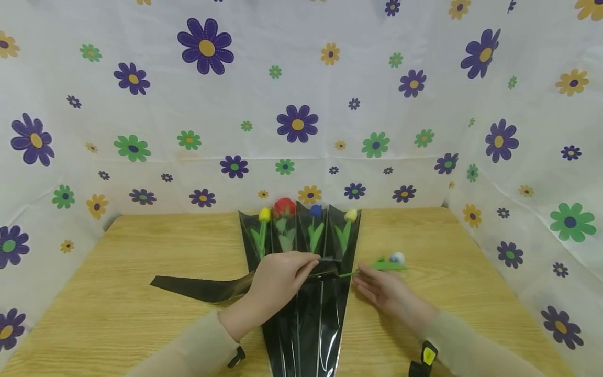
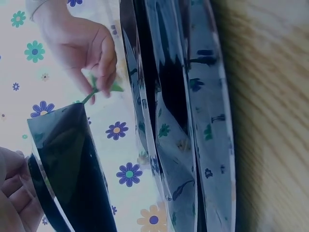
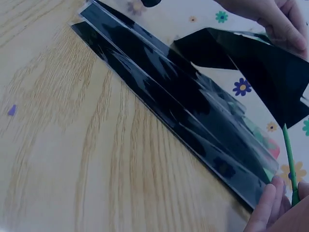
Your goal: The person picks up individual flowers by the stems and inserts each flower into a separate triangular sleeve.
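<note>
My left hand (image 1: pixel 282 275) pinches a black flower sleeve (image 1: pixel 202 289) near its wide end, and the narrow part points left. In my right hand (image 1: pixel 388 293) is an artificial tulip (image 1: pixel 397 258) with a pale white-blue bloom and green leaves, held by its stem. The stem's lower end (image 3: pixel 288 150) meets the edge of the sleeve's mouth (image 2: pixel 63 118); whether it is inside cannot be told. Beneath the hands lie several black sleeves side by side, holding a yellow tulip (image 1: pixel 265 215), a red rose (image 1: pixel 285 207), a blue tulip (image 1: pixel 315 211) and a cream tulip (image 1: pixel 350 215).
All of this is on a wooden table (image 1: pixel 141 246). A white cloth (image 1: pixel 264 99) with printed flowers hangs behind and at both sides. A small purple scrap (image 3: pixel 12 110) lies on the wood in the right wrist view.
</note>
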The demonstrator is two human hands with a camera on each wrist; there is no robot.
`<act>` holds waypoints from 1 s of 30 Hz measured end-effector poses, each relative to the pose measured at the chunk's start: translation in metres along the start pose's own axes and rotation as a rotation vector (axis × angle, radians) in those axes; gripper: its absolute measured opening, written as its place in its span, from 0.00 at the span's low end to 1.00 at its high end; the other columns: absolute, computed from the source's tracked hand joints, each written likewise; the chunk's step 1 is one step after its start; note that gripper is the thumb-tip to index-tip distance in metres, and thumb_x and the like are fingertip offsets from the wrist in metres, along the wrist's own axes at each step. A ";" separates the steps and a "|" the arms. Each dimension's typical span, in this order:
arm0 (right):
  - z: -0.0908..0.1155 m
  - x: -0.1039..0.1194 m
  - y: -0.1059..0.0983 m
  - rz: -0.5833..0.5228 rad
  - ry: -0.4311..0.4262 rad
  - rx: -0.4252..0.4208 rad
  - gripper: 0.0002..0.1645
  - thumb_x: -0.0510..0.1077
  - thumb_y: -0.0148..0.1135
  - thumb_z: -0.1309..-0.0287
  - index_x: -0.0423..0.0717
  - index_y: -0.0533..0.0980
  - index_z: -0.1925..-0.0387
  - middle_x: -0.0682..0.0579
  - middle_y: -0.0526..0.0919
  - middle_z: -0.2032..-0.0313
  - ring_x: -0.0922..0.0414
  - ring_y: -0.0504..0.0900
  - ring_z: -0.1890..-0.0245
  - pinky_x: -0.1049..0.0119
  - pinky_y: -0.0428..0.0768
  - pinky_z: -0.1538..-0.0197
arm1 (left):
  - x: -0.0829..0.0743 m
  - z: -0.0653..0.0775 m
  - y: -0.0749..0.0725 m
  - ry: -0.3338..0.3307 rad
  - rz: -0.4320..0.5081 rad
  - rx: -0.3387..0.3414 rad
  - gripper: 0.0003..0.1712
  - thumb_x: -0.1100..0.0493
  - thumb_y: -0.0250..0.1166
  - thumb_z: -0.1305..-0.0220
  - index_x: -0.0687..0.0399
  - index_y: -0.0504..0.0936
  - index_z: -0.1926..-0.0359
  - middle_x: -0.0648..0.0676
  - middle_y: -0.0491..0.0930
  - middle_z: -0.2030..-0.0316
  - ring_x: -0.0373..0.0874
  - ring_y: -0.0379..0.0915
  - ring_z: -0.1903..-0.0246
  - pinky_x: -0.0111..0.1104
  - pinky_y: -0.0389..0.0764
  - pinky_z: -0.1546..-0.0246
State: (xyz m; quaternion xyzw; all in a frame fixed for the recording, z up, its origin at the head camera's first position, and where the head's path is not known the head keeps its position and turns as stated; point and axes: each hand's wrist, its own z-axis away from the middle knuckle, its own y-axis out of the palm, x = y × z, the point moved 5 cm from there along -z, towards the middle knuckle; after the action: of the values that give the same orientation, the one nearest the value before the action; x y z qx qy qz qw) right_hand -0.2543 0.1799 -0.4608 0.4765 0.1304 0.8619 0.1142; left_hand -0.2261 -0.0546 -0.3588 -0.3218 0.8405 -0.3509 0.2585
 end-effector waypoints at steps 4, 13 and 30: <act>0.002 0.007 0.008 0.032 -0.045 -0.024 0.12 0.41 0.62 0.23 0.48 0.82 0.68 0.56 0.90 0.72 0.66 0.89 0.69 0.76 0.88 0.58 | 0.001 0.000 0.004 -0.004 -0.015 0.016 0.07 0.55 0.75 0.32 0.49 0.94 0.56 0.48 0.94 0.64 0.37 0.90 0.69 0.31 0.89 0.67; 0.018 0.025 0.030 0.241 -0.235 -0.085 0.12 0.42 0.67 0.27 0.37 0.76 0.53 0.59 0.87 0.73 0.67 0.86 0.71 0.73 0.88 0.57 | 0.001 0.000 0.013 -0.034 -0.010 0.065 0.08 0.54 0.75 0.31 0.50 0.95 0.55 0.49 0.93 0.67 0.36 0.87 0.75 0.25 0.80 0.76; 0.036 0.044 0.058 0.851 -0.602 0.012 0.19 0.47 0.62 0.24 0.35 0.83 0.66 0.48 0.84 0.74 0.62 0.78 0.73 0.71 0.78 0.66 | -0.003 -0.003 0.009 -0.009 0.026 -0.026 0.07 0.57 0.75 0.32 0.50 0.95 0.56 0.50 0.94 0.64 0.39 0.90 0.70 0.31 0.88 0.69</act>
State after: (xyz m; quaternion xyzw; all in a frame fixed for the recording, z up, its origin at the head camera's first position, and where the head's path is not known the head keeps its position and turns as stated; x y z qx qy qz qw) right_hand -0.2507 0.1439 -0.3888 0.7148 -0.1087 0.6560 -0.2166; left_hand -0.2295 -0.0461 -0.3635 -0.3155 0.8480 -0.3352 0.2626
